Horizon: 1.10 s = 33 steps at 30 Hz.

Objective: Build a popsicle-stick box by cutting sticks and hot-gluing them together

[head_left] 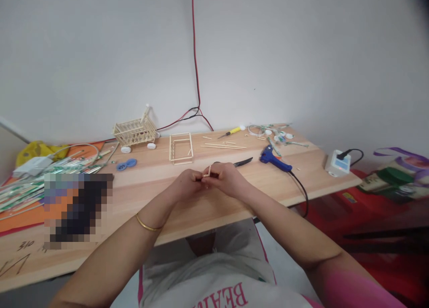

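Both my hands meet over the middle of the wooden table (214, 210). My left hand (187, 182) and my right hand (228, 179) are closed in pinches on a small piece made of short wooden sticks (207, 173); one stick stands upright between the fingertips. A thin gold bangle (147, 225) circles my left wrist. Just behind the hands lies a black-handled knife (243, 162). A rectangular stick frame (181, 148) rests further back.
A small stick cart on white wheels (136, 133) stands at the back left. Loose sticks (223, 145), a yellow screwdriver (231, 132), a blue glue gun (273, 159) with black cord, blue caps (126, 164), and a white power adapter (337, 163) lie around. Green-wrapped sticks (40, 178) pile at left.
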Tool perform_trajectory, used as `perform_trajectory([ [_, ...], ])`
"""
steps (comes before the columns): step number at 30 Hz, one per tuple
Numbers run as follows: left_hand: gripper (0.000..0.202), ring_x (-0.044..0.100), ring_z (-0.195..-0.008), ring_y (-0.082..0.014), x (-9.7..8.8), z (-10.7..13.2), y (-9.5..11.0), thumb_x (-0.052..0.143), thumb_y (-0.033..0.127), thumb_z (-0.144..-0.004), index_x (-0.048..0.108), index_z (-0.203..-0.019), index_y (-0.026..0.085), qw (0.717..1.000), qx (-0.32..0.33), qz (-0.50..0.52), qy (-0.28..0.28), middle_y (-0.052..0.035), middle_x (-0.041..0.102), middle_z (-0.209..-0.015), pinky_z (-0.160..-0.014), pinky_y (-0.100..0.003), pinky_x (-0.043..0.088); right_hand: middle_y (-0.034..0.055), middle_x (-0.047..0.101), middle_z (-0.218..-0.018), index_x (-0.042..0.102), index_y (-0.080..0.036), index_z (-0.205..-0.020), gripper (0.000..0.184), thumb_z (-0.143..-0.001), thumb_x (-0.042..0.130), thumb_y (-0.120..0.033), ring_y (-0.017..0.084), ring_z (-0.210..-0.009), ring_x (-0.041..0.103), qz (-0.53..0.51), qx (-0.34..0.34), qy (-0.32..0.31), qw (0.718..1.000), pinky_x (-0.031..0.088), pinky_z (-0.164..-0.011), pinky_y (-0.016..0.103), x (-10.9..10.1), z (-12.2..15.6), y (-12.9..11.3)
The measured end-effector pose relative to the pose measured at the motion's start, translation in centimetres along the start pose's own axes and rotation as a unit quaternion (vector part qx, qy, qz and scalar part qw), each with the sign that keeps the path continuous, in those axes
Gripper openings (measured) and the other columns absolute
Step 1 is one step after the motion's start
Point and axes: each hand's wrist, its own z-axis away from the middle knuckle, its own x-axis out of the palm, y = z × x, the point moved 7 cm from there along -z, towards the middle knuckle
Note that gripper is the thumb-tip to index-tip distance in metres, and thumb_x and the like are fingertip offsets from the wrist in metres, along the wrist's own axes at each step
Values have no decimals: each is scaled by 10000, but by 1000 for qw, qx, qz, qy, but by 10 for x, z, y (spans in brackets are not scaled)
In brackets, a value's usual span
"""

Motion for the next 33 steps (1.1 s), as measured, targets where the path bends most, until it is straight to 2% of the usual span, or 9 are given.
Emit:
perform_trajectory([
  [8, 161, 529, -591, -137, 0, -1, -5, 620, 285, -655, 704, -645, 148, 998, -39, 44, 0, 19, 596, -535, -582, -218, 408, -18, 627, -647, 662, -187, -716, 63, -762, 632, -156, 111, -656, 551, -2, -13, 7, 1000, 361, -631, 205, 6, 1, 5],
  [17, 207, 580, -692, -160, 0, -1, 4, 560, 281, -722, 715, -708, 144, 1000, 6, 23, 11, 5, 674, -694, -660, -238, 427, -9, 640, -662, 652, -186, -694, 65, -758, 649, -174, 122, -663, 562, 26, -22, 7, 999, 362, -640, 216, 2, 0, 3],
  [25, 192, 583, -694, -161, 3, -2, -3, 564, 271, -720, 709, -704, 146, 1000, -4, 13, -4, 9, 665, -678, -674, -240, 429, -7, 633, -656, 649, -185, -686, 83, -767, 636, -171, 119, -658, 557, 17, -17, 10, 1000, 368, -626, 210, 4, 3, 6],
  [29, 186, 575, -685, -160, 0, -1, 0, 587, 291, -707, 697, -681, 143, 999, -19, 35, 8, 7, 661, -663, -674, -245, 428, -10, 636, -660, 657, -185, -684, 88, -768, 634, -200, 115, -654, 558, -12, -12, 20, 1000, 377, -626, 210, 0, 2, 8],
  [33, 225, 593, -754, -169, 2, 2, 14, 606, 331, -724, 701, -777, 133, 991, -17, 132, -3, -28, 693, -777, -706, -246, 429, -10, 642, -641, 649, -184, -748, 119, -788, 602, -285, 109, -578, 553, -112, 44, 18, 993, 390, -546, 209, -6, 5, 15],
])
